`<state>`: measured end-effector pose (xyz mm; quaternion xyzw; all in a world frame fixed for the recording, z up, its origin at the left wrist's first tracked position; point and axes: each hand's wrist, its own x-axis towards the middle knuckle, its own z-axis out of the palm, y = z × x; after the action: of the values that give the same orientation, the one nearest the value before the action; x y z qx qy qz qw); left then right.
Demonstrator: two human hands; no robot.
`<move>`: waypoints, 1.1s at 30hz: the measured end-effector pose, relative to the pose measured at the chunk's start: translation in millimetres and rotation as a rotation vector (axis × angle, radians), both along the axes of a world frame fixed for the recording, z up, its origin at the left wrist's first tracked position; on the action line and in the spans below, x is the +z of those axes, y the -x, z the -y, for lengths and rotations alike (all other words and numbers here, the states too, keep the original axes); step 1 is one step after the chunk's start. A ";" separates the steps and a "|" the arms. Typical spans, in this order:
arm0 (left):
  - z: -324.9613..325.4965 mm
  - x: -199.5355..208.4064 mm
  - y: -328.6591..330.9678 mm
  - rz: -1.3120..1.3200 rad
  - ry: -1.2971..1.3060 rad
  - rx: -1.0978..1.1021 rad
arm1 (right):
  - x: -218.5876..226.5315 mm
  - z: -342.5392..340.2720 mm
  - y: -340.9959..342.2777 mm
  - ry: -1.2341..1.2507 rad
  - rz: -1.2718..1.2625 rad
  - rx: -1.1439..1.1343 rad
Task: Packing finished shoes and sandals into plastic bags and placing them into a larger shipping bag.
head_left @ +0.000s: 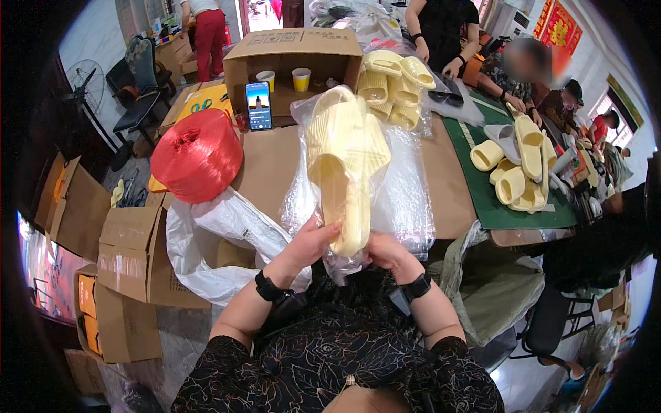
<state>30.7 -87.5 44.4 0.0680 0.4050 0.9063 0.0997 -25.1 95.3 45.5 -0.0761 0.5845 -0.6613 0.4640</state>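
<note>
The bagged slippers point(352, 206) are pale butter yellow with fine ribbed lines over the straps, their plastic bag point(295, 199) colourless and glossy. The slipper stack point(392, 86) at the far side has the same yellow. To the left, the twine spool point(196, 157) is bright red and the woven sack point(227, 227) white; the right-hand sack point(499, 292) is dull olive. The tabletop point(454, 186) is cardboard brown, like the open box point(296, 45), where the cups point(301, 79) are white and yellow. The right-hand mat point(482, 193) is deep green with pale lines. Black wristbands point(417, 286) match the near black shirt point(330, 351), patterned in thin tan floral outlines. Far left, trousers point(211, 38) are crimson.
</note>
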 end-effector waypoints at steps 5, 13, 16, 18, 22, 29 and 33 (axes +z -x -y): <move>12.3 34.5 -17.3 -0.162 0.137 0.266 | -3.1 20.2 -5.3 -0.042 -0.211 0.000; 164.0 68.5 -144.1 -0.158 0.640 0.506 | 26.2 25.9 -34.2 0.015 -0.852 0.405; 208.0 111.2 -206.9 -0.008 0.934 0.579 | 13.9 45.6 -46.5 0.059 -0.962 0.640; 236.2 120.6 -227.4 0.298 1.141 0.409 | -8.7 58.6 -47.8 0.065 -1.051 0.711; 248.0 92.1 -234.9 0.535 1.285 0.319 | -38.7 80.0 -52.3 -0.029 -1.299 0.770; 305.6 -58.1 -150.9 0.477 1.115 0.102 | -20.4 88.2 -58.9 0.089 -0.897 1.011; 283.6 -119.3 -42.3 0.556 1.810 -0.189 | -0.2 89.1 -64.2 0.374 -0.770 1.014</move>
<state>73.0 -371.1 -75.0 -0.2206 0.9079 0.2204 0.2802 39.1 6.2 45.3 -0.6519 0.4756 -0.3769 0.4548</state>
